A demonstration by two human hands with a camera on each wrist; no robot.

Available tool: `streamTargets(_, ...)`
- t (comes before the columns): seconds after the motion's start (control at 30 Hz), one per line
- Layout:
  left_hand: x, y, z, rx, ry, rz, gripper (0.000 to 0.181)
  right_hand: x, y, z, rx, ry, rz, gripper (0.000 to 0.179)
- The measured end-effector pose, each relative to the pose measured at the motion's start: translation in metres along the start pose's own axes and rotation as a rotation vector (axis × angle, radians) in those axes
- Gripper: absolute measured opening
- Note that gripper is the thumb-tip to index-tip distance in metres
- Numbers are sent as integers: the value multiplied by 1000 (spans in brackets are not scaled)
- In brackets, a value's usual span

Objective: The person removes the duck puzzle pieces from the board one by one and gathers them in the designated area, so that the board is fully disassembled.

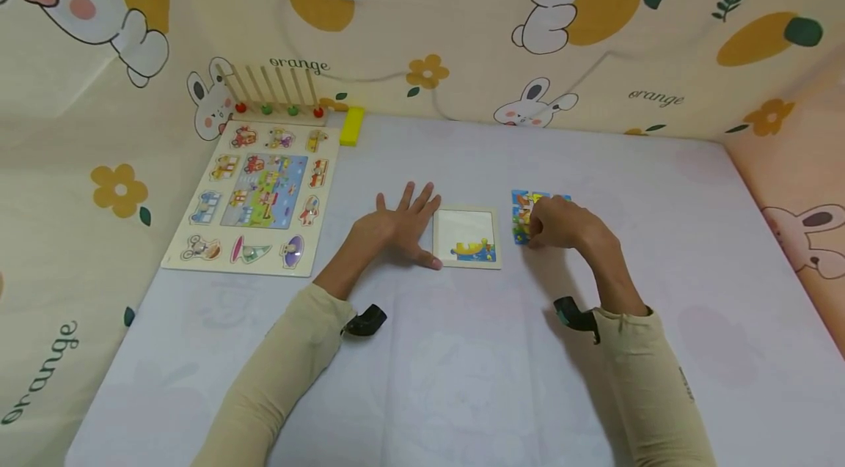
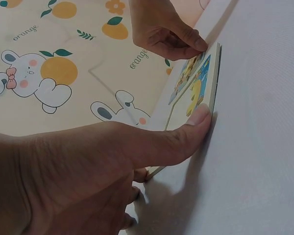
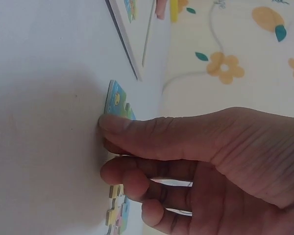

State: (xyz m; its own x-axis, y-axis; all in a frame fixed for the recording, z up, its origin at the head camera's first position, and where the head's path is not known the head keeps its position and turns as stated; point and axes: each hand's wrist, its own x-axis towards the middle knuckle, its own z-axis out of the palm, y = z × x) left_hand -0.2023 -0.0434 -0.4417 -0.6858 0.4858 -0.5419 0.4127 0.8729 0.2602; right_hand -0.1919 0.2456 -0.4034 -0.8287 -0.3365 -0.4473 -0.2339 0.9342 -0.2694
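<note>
A square puzzle frame (image 1: 466,209) lies on the table, with a few joined pieces (image 1: 474,251) in blue and yellow along its lower right. To its left my left hand (image 1: 404,227) is spread on the table, thumb and fingertips touching the frame's left side. My right hand (image 1: 561,223) bends over a cluster of loose jigsaw pieces (image 1: 521,207) to the right of the frame. In the right wrist view its thumb and forefinger pinch the edge of a blue-green puzzle piece (image 3: 116,98); the fingers hide part of it.
A wooden board (image 1: 247,254) with vehicle and toy pictures lies at the left. Behind it stands a peg rack (image 1: 277,115) with red and green beads, beside a yellow block (image 1: 353,126). A patterned cloth wall (image 1: 462,34) borders the table's back.
</note>
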Motion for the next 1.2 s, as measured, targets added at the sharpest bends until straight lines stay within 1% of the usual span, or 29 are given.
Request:
streamTargets(0.1, 0, 0, 0, 4, 1, -2, 128, 0, 1, 0, -6, 9, 3, 9)
streamTargets(0.23, -1, 1, -1, 1, 0, -3, 128, -1, 1, 0, -3, 18, -14, 12)
streamTargets(0.47, -1, 0, -1, -13, -1, 7, 128, 0, 1, 0, 11, 16, -27, 7)
streamTargets(0.73, 1, -2, 1, -18, -1, 11, 128, 2, 1, 2, 2, 1, -13, 5)
streamTargets(0.9, 0, -1, 1, -12, -4, 10, 128, -1, 1, 0, 2, -8, -29, 4)
streamTargets(1.03, 0, 0, 0, -9, -1, 9, 128, -4, -1, -4, -2, 8, -31, 5)
streamTargets(1.1, 0, 0, 0, -7, -1, 8, 128, -6, -4, -7, 2, 21, -48, 7)
streamTargets(1.2, -1, 0, 0, -4, -3, 4, 128, -5, -12, -10, 17, 44, -112, 4)
